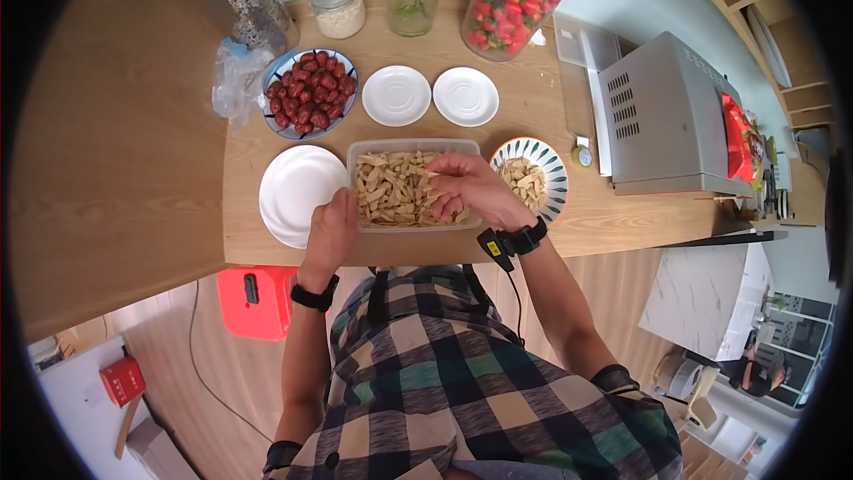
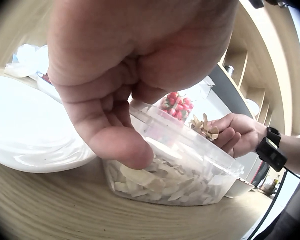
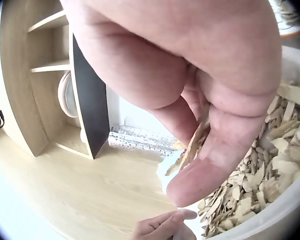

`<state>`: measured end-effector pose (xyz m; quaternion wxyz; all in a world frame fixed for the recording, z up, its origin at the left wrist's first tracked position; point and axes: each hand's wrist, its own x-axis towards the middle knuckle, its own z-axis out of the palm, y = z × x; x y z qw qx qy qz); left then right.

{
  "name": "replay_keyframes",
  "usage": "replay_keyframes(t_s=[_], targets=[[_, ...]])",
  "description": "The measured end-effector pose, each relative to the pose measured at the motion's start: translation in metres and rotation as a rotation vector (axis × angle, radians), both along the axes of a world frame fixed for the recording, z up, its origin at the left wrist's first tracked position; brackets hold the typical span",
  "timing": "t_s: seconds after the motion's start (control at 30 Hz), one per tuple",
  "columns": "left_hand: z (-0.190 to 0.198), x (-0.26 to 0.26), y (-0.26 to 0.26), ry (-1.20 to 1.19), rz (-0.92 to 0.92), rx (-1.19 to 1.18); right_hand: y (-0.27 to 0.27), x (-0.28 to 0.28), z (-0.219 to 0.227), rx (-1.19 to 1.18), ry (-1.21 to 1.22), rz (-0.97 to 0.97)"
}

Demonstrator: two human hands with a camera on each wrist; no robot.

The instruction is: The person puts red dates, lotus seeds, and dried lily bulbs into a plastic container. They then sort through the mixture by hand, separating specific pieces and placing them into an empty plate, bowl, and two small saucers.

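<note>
A clear plastic tub [image 1: 414, 144] of pale dried slices [image 1: 391, 187] stands near the table's front edge. The left hand [image 1: 334, 229] grips its left end, fingers curled over the rim in the left wrist view. Above the tub's right part, the right hand [image 1: 475, 191] pinches several slices [image 2: 205, 128] between thumb and fingers, as the right wrist view [image 3: 190, 150] also shows. Right of the tub, a patterned bowl [image 1: 557, 180] holds more slices, partly hidden by the right hand.
White plates [image 1: 302, 196] are stacked at left. Behind stand a plate of red dates [image 1: 311, 93], two small white saucers [image 1: 396, 96] [image 1: 466, 96], a jar [image 1: 338, 4], a vase [image 1: 412, 2] and a strawberry container [image 1: 511, 9]. A grey appliance [image 1: 666, 116] stands at right.
</note>
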<state>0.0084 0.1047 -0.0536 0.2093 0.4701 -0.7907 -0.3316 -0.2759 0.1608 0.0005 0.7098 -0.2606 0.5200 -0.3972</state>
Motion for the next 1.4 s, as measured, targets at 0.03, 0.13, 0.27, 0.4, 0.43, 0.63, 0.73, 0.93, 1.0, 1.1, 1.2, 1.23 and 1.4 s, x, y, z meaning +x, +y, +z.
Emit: replay_keyframes(t_s=[0.03,0.13,0.27,0.4,0.43,0.63,0.73,0.93,1.0,1.1,1.2,1.23,1.4], targets=[[-0.002,0.001,-0.003,-0.01,-0.073,-0.212,0.001,-0.001,0.003,0.002,-0.008,-0.016],[0.012,-0.003,0.001,0.004,-0.078,-0.159,0.012,-0.014,0.016,-0.033,-0.056,-0.117],[0.025,-0.008,0.004,0.013,0.03,0.14,0.036,-0.046,0.033,-0.08,0.012,-0.261],[0.021,-0.006,0.004,0.003,0.016,0.126,0.061,-0.077,0.023,-0.05,0.325,-0.385],[0.018,-0.004,0.004,0.004,-0.001,0.071,0.067,-0.085,0.015,-0.022,0.399,-0.379],[0.05,-0.017,0.006,0.01,0.07,0.293,0.078,-0.105,0.003,0.028,0.662,-0.288],[0.051,-0.017,0.006,0.01,0.073,0.289,0.074,-0.104,0.025,0.078,0.787,-0.224],[0.048,-0.016,0.007,-0.015,0.093,0.28,0.067,-0.105,0.032,-0.014,0.978,-0.19],[0.041,-0.01,0.005,-0.034,0.079,0.277,0.056,-0.092,0.04,-0.058,1.003,-0.183],[0.026,-0.001,0.0,-0.049,-0.115,0.0,0.029,-0.057,0.041,-0.445,0.952,0.099],[0.037,-0.004,-0.001,0.005,-0.031,0.264,-0.005,-0.011,0.029,-0.852,1.066,0.353],[0.024,0.001,-0.003,-0.009,-0.096,0.151,-0.017,0.008,0.03,-0.804,1.066,0.498],[0.017,0.0,-0.002,0.057,-0.031,0.129,-0.056,0.069,0.008,-0.799,1.158,0.863]])
